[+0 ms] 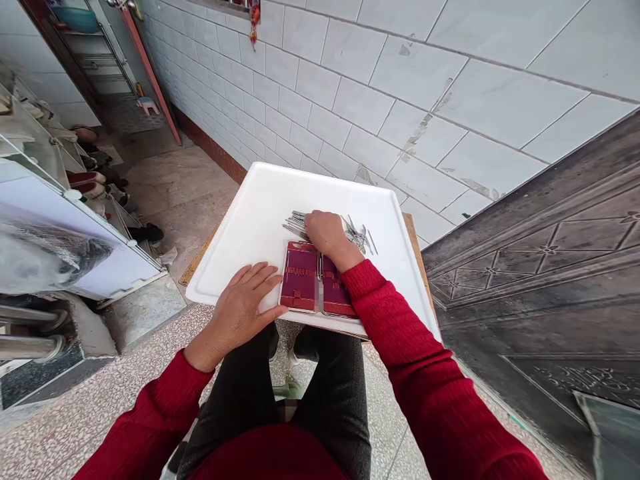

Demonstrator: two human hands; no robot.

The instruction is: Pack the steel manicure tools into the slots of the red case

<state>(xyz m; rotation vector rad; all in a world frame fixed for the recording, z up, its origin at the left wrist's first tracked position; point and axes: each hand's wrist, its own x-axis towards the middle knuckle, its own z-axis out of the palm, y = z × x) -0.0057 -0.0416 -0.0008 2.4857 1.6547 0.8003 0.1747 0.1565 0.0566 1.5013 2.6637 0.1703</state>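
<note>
A small manicure case [299, 280] lies unfolded near the front edge of a white tray [240, 227]; its purple lining has rows of red loops. My left hand [245, 303] rests flat with fingers spread, its thumb touching the case's lower left corner. Beyond the case, my right hand [327, 233] is closed, with its fingers curled down among slim metal manicure tools. What its fingertips hold is hidden. Several tools [296, 225] stick out to its left, and a loose pile of metal tools [359, 237] lies to its right.
The tray sits on a wooden surface [413, 230] close to a white tiled wall [320, 80]. At right stands a dark carved panel [525, 267]. On the left are a shoe rack [117, 197] and a white cabinet [65, 233]. My legs are right under the tray's front edge.
</note>
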